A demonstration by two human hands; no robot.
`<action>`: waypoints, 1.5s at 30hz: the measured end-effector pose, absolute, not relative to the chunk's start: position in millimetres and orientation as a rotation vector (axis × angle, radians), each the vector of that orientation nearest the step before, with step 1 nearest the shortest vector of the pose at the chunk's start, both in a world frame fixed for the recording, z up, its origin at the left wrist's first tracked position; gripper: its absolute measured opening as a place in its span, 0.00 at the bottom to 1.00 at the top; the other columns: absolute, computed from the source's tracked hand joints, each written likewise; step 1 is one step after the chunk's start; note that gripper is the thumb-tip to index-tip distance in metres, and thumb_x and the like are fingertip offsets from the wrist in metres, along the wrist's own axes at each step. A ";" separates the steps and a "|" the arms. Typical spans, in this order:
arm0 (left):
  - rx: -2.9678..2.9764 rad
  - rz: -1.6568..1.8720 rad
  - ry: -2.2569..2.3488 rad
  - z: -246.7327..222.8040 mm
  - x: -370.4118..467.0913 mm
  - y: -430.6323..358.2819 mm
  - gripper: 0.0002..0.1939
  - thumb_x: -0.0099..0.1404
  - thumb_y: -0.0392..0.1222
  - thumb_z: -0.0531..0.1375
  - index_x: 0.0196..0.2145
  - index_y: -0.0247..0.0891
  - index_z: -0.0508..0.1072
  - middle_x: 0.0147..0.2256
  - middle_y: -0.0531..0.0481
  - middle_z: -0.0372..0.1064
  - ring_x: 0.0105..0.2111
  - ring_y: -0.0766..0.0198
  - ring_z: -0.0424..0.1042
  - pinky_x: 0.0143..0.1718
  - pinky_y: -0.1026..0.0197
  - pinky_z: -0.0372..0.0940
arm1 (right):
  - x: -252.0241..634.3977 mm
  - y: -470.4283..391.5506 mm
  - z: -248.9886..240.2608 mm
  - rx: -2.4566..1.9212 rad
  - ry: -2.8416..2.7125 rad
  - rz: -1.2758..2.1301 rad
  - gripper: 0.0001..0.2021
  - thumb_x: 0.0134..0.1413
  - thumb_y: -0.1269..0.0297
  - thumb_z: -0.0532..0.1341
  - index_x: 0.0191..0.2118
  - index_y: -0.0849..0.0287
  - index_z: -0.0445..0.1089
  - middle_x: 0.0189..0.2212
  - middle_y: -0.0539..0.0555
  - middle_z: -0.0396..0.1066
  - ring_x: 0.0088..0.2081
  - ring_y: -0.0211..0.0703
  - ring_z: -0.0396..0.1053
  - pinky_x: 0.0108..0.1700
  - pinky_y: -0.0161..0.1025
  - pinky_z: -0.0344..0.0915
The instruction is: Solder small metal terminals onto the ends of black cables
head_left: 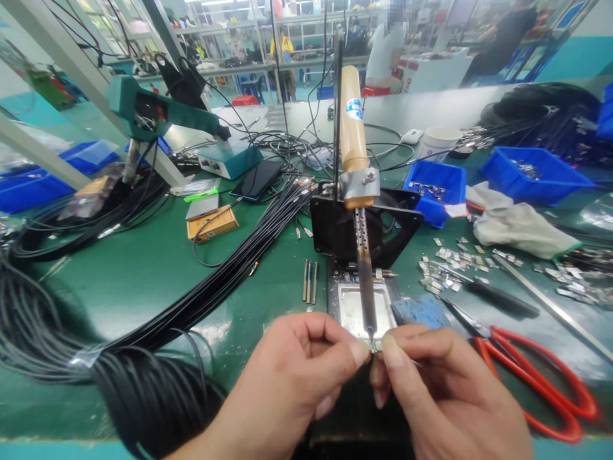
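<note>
A soldering iron [353, 137] with a tan handle is clamped upright, tip down, over a metal tray [343, 319]. Right at its tip my left hand [309, 367] is closed in a pinch between thumb and forefinger. My right hand [440, 377] pinches from the other side, its thumb close to the left thumb. Whatever small parts lie between the fingertips are mostly hidden and too small to name. Just beyond my right hand sits a blue sponge [421, 311]. Red-handled scissors [531, 370] lie to the right of that hand.
A bundle of black cables [225, 275] runs across the left side. Behind the iron stands a black fan [383, 220]. Small metal connectors [445, 262] are scattered at right, near a blue bin [437, 188] and a white glove [524, 230]. A person [385, 48] sits in the background.
</note>
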State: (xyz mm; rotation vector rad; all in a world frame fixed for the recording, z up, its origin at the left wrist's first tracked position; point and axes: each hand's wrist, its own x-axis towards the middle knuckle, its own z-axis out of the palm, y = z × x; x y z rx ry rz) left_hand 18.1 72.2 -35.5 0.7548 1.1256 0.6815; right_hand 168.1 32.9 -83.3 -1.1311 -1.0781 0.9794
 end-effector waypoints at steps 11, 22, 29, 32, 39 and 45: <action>0.775 0.690 1.140 -36.1 16.6 70.5 0.12 0.64 0.42 0.69 0.27 0.34 0.73 0.17 0.59 0.61 0.17 0.75 0.49 0.17 0.69 0.42 | 168.8 36.0 -83.4 -1.120 -1.106 0.961 0.08 0.65 0.71 0.64 0.34 0.53 0.70 0.27 0.45 0.75 0.24 0.32 0.75 0.27 0.26 0.74; 0.779 0.693 1.131 -35.0 18.4 71.9 0.13 0.64 0.43 0.69 0.27 0.34 0.74 0.17 0.59 0.61 0.17 0.75 0.49 0.17 0.70 0.42 | 166.8 36.4 -82.7 -1.108 -1.045 0.975 0.08 0.63 0.71 0.65 0.32 0.54 0.70 0.26 0.46 0.75 0.22 0.33 0.74 0.25 0.27 0.73; 0.772 0.705 1.109 -35.4 17.7 71.8 0.13 0.65 0.42 0.69 0.26 0.34 0.74 0.17 0.60 0.60 0.17 0.75 0.49 0.17 0.70 0.42 | 167.1 37.6 -83.5 -1.095 -1.034 0.974 0.08 0.63 0.71 0.66 0.32 0.54 0.71 0.26 0.47 0.75 0.22 0.33 0.74 0.24 0.28 0.73; 0.783 0.712 1.113 -34.6 18.3 71.9 0.13 0.65 0.42 0.69 0.26 0.34 0.74 0.17 0.60 0.60 0.17 0.75 0.49 0.17 0.70 0.43 | 166.6 37.0 -83.9 -1.086 -1.020 0.973 0.08 0.63 0.72 0.66 0.32 0.55 0.71 0.26 0.47 0.75 0.22 0.34 0.74 0.24 0.28 0.73; 0.770 0.721 1.108 -34.4 18.9 71.2 0.13 0.64 0.43 0.69 0.26 0.34 0.74 0.18 0.59 0.61 0.17 0.75 0.49 0.16 0.71 0.43 | 167.9 35.8 -83.5 -1.106 -1.059 0.965 0.09 0.64 0.71 0.65 0.32 0.54 0.70 0.26 0.46 0.75 0.23 0.32 0.75 0.26 0.27 0.73; 0.769 0.725 1.119 -36.4 17.5 71.1 0.13 0.64 0.42 0.70 0.27 0.34 0.74 0.17 0.60 0.61 0.17 0.76 0.49 0.16 0.71 0.43 | 166.9 37.7 -82.8 -1.099 -1.052 0.961 0.08 0.64 0.72 0.65 0.32 0.54 0.70 0.26 0.46 0.75 0.23 0.32 0.75 0.25 0.27 0.73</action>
